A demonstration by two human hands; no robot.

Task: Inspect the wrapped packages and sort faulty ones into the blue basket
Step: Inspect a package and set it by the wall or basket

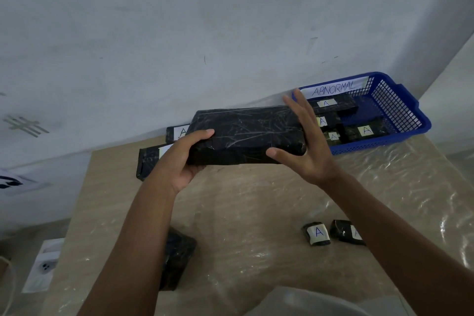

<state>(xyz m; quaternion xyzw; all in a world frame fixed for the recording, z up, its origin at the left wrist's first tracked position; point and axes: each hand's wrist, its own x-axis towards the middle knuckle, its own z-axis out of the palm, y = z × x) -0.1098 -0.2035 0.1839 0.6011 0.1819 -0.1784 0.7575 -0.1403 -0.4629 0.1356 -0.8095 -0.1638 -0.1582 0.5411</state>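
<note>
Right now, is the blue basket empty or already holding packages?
Holding packages. The blue basket, labelled ABNORMAL, contains several black wrapped packages with white A labels.

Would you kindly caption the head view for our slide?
Both hands, left and right, hold a black package beside the blue basket.

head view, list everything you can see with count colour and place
long package: 1, black wrap, held up over the table between both hands
packages in basket: at least 4, black with white A labels, inside the blue basket
blue basket: 1, blue, ABNORMAL label, table's far right
packages behind: 2, black, far left of table
small packages: 2, black, A labels, near right
package under left arm: 1, black, near left
table: 1, beige, under clear film
left hand: grip on package's left end
right hand: open palm against right end
</note>
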